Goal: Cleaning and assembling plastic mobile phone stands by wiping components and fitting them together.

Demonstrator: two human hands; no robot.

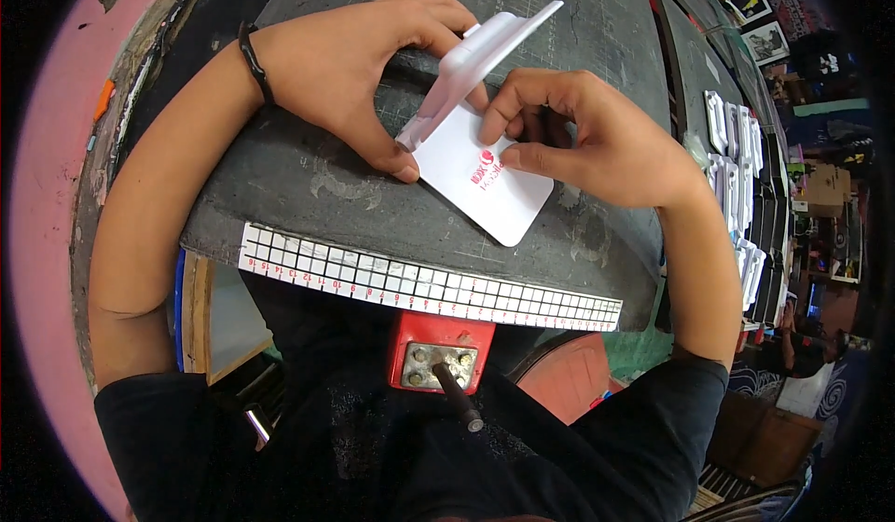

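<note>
Nearest, below the board, sits a red fixture [400,359] with a bolted metal plate and a rod pointing back toward the person's dark shirt [392,447]. Above it, a gridded ruler strip [410,280] follows the near edge of the dark work board [606,37]. Beyond the strip, with a band of bare board between, the white hinged case [508,210] lies open and askew: its lower panel is flat, one rounded corner toward the person, its flap tilted up at the far-left side. The left hand [350,65] straddles that flap, thumb pressed at the hinge's near end, fingers reaching around its far side and under it, with a wide gap between thumb and forefinger. The right hand [615,140] is curled over the panel, forefinger and thumb close together on its surface beside the red print; I cannot tell whether they pinch anything. Bare board lies to the panel's right, as far as the right forearm, and also left of the case. Farther ahead, the scribed board runs clear past the flap. At far right, more white cases [736,135] stand in rows.
</note>
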